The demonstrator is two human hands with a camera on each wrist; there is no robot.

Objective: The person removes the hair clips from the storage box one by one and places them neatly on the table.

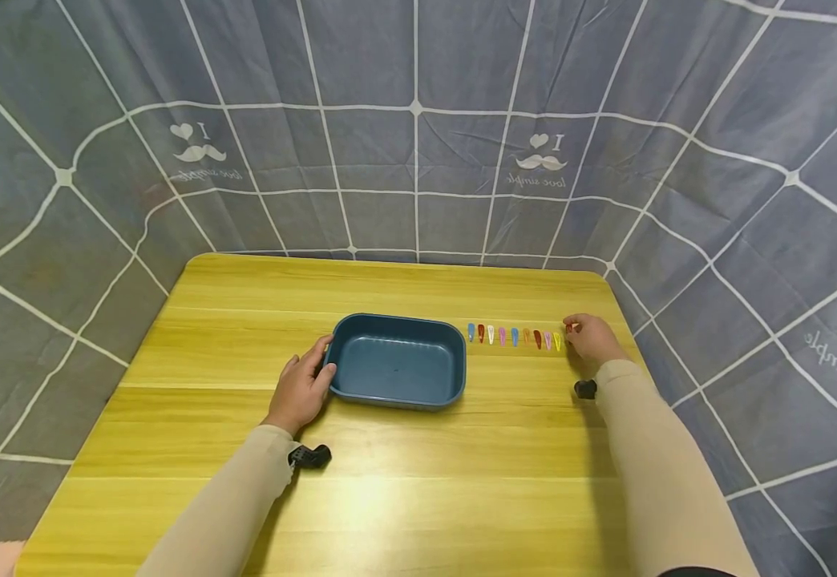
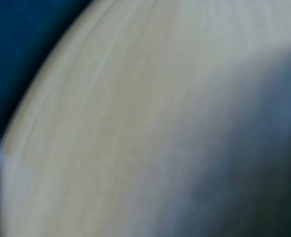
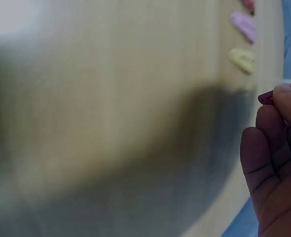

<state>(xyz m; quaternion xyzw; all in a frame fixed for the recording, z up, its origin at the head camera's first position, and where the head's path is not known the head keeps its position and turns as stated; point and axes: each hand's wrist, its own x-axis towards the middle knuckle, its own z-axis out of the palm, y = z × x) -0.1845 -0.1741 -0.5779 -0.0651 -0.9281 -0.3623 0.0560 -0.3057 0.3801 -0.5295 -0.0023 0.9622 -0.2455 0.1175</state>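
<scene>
My left hand point(image 1: 301, 393) rests against the left end of a dark blue plastic basin point(image 1: 394, 400), fingertips and thumb right at its rim. Off to the right, my right hand point(image 1: 593, 342) pinches a dark red hair clip point(image 3: 265, 98) between thumb and forefinger, at the end of a row of several snap hair clips. Closest to this hand in the row lies a yellow hair clip point(image 1: 557, 341), then a pink hair clip point(image 1: 547, 340) and a red hair clip point(image 1: 537, 339). In the left wrist view the hand is mostly out of sight.
Wooden table boards point(image 1: 390, 497) stretch under both arms. A grey checked curtain point(image 1: 418, 152) hangs along the back and both sides. At the row's left end, a blue hair clip point(image 1: 471, 332) lies close to the basin's right side.
</scene>
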